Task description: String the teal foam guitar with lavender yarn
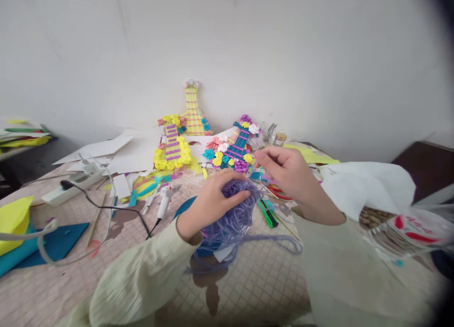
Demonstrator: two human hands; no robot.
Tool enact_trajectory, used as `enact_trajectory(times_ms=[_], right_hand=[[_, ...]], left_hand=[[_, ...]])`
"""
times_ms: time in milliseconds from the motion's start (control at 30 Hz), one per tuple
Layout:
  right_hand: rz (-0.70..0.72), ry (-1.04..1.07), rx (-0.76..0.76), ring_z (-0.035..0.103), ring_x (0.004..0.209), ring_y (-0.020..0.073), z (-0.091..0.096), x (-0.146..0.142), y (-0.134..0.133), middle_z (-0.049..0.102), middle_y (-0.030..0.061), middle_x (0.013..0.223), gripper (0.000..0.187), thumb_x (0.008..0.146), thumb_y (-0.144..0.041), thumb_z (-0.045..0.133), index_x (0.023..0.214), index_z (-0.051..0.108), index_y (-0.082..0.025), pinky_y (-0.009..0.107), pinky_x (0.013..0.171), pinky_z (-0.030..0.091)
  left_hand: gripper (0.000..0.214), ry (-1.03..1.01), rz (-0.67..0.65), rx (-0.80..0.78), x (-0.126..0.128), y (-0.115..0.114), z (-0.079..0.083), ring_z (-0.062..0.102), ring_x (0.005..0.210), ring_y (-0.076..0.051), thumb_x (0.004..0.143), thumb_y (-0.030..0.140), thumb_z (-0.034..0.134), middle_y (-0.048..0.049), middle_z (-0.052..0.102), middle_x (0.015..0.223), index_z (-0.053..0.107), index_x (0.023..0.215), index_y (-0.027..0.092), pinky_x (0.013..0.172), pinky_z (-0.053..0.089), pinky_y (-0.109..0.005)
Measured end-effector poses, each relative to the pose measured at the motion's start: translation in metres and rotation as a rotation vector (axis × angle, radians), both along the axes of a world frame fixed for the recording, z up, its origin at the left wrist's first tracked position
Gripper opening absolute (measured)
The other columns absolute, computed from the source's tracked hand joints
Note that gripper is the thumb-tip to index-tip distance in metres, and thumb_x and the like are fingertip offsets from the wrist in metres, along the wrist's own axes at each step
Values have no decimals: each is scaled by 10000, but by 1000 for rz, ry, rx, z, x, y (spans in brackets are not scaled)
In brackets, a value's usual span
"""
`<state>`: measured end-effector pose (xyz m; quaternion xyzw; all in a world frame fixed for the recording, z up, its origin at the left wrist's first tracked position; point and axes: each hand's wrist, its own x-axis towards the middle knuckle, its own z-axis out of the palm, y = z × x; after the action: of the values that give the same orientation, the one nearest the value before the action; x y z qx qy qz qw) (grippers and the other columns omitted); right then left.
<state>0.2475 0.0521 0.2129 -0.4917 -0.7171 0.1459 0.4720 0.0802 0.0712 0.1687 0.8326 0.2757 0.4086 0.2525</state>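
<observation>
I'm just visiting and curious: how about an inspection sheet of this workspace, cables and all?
Surface: table, diamond-patterned, crowded toward the back.
Job's things: yarn, purple, loosely tangled, a loop trailing to the right.
Clutter: glue gun, green cutter, paper scraps; three flowered crafts at the back.
Hands: left hand holds the yarn; right hand raised, fingertips pinched, whether around anything is unclear.
Cables: black cable at the glue gun; white cable looping at left.
Surroundings: pale wall behind.
</observation>
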Motion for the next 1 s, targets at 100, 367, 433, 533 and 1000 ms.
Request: enact_trajectory(times_ms=[100,367,433,533,1000], right_hand=[[-21,116,1,276,409,52,1,11,2,336,-58,456,358,803,-462,494,608,531,-164,221,407,232],[67,581,84,216,396,40,-1,26,8,227,-77,462,314,790,-426,551,608,499,-176,215,391,201],[90,623,85,216,401,40,-5,23,10,225,-75,470,311,797,-403,552,596,488,-175,217,396,198],[107,625,44,220,410,42,-15,21,16,262,-66,491,299,803,-400,543,609,498,-177,222,400,181],[104,801,-11,143,416,71,-16,26,30,180,-58,500,330,846,-323,478,548,418,-194,254,398,155]], left_hand=[[150,28,-8,-31,7,4,6,555,893,-156,774,282,579,-18,623,938,583,896,195,809,434,-299],[56,-64,-13,-161,3,11,4,549,712,-125,766,200,523,-5,589,784,557,805,180,672,446,-265],[48,-93,-33,-186,3,16,-1,539,724,-129,772,210,517,-6,574,786,547,801,185,684,437,-271],[24,-255,-99,-283,1,27,-6,521,850,-156,756,183,489,-23,552,879,508,769,185,777,415,-297],[152,-813,-153,-822,-12,43,14,354,462,-102,734,258,343,32,269,505,318,597,197,490,387,-240]])
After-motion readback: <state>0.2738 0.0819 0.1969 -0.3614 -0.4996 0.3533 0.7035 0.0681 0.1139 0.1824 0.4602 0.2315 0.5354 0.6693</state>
